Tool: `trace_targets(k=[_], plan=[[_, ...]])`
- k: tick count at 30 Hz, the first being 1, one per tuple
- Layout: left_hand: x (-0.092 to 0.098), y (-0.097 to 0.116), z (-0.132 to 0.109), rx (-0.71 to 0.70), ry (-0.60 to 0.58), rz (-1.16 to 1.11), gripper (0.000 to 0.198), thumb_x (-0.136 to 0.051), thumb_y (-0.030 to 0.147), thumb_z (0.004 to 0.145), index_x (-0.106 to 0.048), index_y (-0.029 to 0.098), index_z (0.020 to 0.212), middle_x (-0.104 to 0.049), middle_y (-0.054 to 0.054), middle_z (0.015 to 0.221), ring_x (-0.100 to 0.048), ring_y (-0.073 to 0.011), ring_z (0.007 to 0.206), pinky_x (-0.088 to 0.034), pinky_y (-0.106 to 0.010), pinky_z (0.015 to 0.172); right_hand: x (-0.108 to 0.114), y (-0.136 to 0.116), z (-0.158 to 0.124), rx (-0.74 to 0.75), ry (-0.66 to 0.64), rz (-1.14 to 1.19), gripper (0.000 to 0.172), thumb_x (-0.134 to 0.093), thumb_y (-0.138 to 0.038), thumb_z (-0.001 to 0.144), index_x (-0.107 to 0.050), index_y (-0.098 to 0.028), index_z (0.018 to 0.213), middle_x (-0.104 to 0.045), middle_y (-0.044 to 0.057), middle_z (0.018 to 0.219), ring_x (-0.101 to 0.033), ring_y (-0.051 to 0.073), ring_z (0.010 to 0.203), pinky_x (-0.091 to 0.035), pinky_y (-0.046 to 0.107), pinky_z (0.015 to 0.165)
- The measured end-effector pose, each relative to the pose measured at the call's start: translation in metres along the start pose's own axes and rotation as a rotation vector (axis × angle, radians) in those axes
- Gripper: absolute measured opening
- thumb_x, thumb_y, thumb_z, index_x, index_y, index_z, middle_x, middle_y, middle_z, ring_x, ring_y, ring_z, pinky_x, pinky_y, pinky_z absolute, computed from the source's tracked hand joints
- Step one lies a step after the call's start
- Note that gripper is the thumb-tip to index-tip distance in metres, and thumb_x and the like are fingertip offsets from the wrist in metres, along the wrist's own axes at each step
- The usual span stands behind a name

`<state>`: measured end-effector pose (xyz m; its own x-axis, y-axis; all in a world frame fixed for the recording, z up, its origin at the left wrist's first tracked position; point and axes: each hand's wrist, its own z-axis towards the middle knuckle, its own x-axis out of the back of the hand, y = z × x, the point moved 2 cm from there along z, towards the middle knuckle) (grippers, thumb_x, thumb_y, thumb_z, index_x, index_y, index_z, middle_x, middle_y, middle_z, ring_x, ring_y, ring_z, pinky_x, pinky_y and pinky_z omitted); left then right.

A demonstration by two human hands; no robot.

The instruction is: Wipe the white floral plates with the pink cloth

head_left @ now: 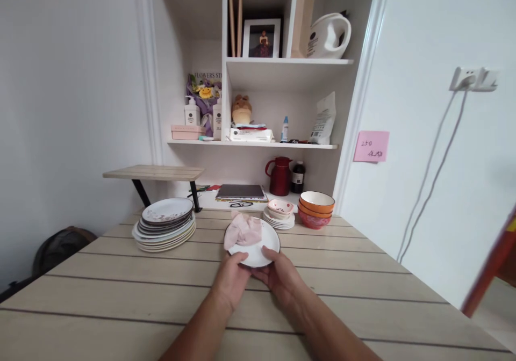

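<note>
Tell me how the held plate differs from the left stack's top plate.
The held plate is gripped by the left hand and right hand; the top plate rests on other plates. A pink cloth lies on the held plate; the top plate is uncovered. Both look round, mostly white.

The plate (265, 240) looked smooth and glossy, the cloth (244, 231) soft, matt and wrinkled; the table (161, 296) seemed matt wood to me, the note (371, 146) paper.
</note>
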<state>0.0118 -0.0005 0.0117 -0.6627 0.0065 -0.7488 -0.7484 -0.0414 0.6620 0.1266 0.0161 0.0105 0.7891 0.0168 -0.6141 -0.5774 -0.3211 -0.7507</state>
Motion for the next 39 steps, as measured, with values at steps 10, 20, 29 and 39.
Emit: trace_targets(k=[10,20,29,39], plan=[[0.014,0.009,0.008,0.051,0.1,-0.018,0.07,-0.054,-0.001,0.06,-0.058,0.017,0.127,-0.073,-0.01,0.11,-0.069,-0.0255,0.099,-0.053,-0.04,0.094,0.011,-0.011,0.009,0.629,0.079,-0.85,0.06,-0.078,-0.032,0.065,-0.061,-0.032,0.122,-0.058,0.007,0.127,-0.051,0.03,0.12,-0.033,0.044,0.107],[0.011,0.003,0.001,0.121,0.016,0.077,0.066,-0.058,0.002,0.06,-0.06,0.014,0.125,-0.075,-0.01,0.098,-0.069,-0.024,0.09,-0.05,-0.037,0.089,0.023,-0.062,0.001,0.877,-0.017,-0.933,0.051,-0.065,-0.037,0.079,-0.059,-0.037,0.13,-0.051,0.006,0.135,-0.052,0.028,0.115,-0.035,0.047,0.105],[0.003,-0.006,-0.008,0.231,-0.164,0.118,0.042,-0.06,0.003,0.056,-0.069,0.015,0.095,-0.075,-0.007,0.089,-0.068,-0.0218,0.084,-0.048,-0.033,0.082,-0.017,-0.02,0.0,0.939,-0.25,-1.12,0.029,-0.059,-0.025,0.083,-0.072,-0.034,0.107,-0.057,0.006,0.129,-0.047,0.028,0.122,-0.033,0.046,0.107],[0.007,-0.011,-0.005,0.275,-0.193,0.066,0.054,-0.062,0.001,0.055,-0.068,0.015,0.106,-0.075,-0.01,0.096,-0.067,-0.0266,0.098,-0.045,-0.038,0.093,0.014,-0.045,0.024,0.949,0.058,-1.405,0.018,-0.059,-0.025,0.08,-0.068,-0.027,0.095,-0.06,0.008,0.116,-0.052,0.029,0.105,-0.037,0.046,0.095]])
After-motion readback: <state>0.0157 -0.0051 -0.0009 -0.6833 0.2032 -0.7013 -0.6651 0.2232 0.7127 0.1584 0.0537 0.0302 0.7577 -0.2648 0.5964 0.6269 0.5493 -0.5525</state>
